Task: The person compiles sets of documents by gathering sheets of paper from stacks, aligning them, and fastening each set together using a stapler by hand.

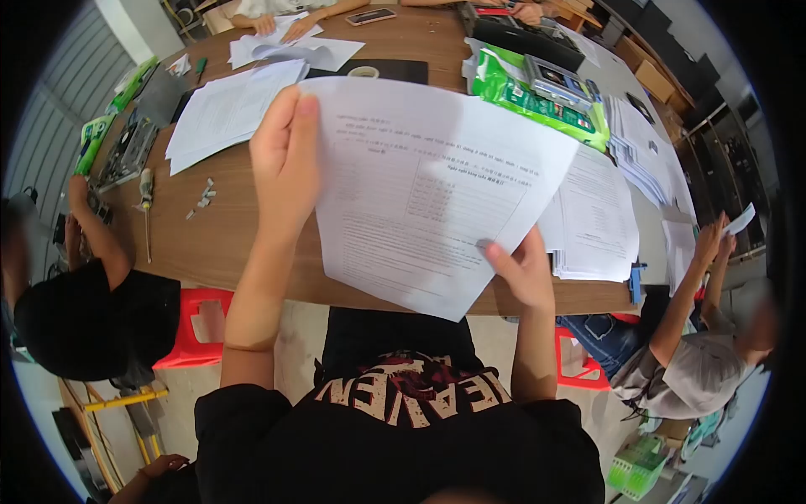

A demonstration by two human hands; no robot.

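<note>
A printed sheet of paper (420, 193) is held up over the table's near edge, its text upside down in this view. My left hand (288, 160) pinches its upper left corner, thumb on the near face. Lower down on the right, my right hand (522, 267) grips the sheet's right edge between thumb and fingers. Behind my left hand lies a loose stack of paper (227, 109). A thicker printed stack (594, 218) lies just beyond my right hand, partly covered by the raised sheet.
Green-and-white packs (537, 105) lie at the back right beside a dark case (525, 34). A screwdriver (147, 197) and small pale pieces (202, 199) are on the wooden table (227, 239). People sit left, right and opposite. Red stools (200, 328) flank me.
</note>
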